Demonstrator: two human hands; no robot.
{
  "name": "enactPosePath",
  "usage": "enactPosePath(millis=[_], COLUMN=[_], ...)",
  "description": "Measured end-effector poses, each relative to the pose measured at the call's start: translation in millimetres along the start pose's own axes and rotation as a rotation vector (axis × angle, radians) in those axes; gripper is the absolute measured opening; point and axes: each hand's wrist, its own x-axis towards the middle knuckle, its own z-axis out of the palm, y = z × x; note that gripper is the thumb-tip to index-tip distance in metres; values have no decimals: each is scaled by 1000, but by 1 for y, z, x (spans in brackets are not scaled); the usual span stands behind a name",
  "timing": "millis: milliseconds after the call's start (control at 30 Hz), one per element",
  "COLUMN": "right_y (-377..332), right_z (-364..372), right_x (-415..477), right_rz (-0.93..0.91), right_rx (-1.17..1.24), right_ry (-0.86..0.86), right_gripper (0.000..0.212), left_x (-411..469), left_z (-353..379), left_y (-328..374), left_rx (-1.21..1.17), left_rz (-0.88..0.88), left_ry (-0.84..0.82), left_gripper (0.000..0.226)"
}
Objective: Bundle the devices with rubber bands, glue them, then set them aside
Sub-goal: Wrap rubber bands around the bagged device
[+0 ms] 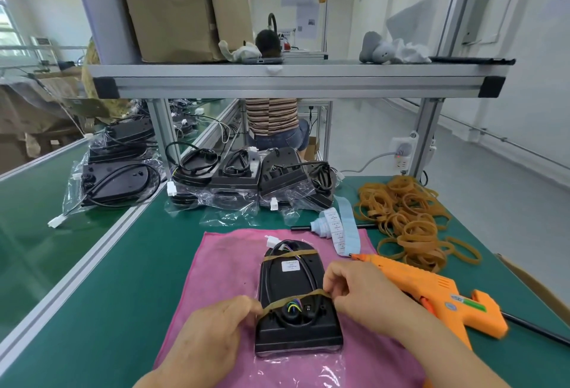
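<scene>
Both hands, left (pixel 216 323) & right (pixel 357 289), pinch a rubber band (pixel 296 298) stretched over the black device (pixel 296 304) lying btwn them on a pink cloth (pixel 216 264). If either pinch slips, band may snap off.

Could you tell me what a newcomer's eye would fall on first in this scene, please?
In the centre, the left hand and right hand pinch a band stretched across the near end of a black device on a pink cloth. An orange glue gun lies just right of it, with a heap of rubber bands beyond.
</scene>
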Motion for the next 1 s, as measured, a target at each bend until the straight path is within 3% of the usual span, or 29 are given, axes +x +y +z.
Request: enactPosePath(millis=[233, 367, 500, 633, 867, 1000], right_y=[2, 17, 37, 51, 64, 75], right_z=[-9, -44, -69, -64, -36, -35], right_x=[-9, -27, -59, -82, -96, -95], right_rz=[17, 201, 456, 625, 737, 772], right_rx=[-167, -348, -409, -492, -356, -201], right_ry=[81, 192, 226, 131, 173, 209], right_gripper=[27, 10, 27, 46, 66, 57], left_x=[1, 1, 1, 2, 1, 1], left_z=[18, 25, 29, 29, 27, 25], left_y=[-2, -4, -6, -7, -4, -1], left_rx=[-283, -408, -463, -478, -454, -479], left_rz=[-271, -404, -452, -484, -477, -479], left_ry=[83, 130, 164, 151, 119, 118], left_gripper=[64, 64, 66, 67, 65, 65])
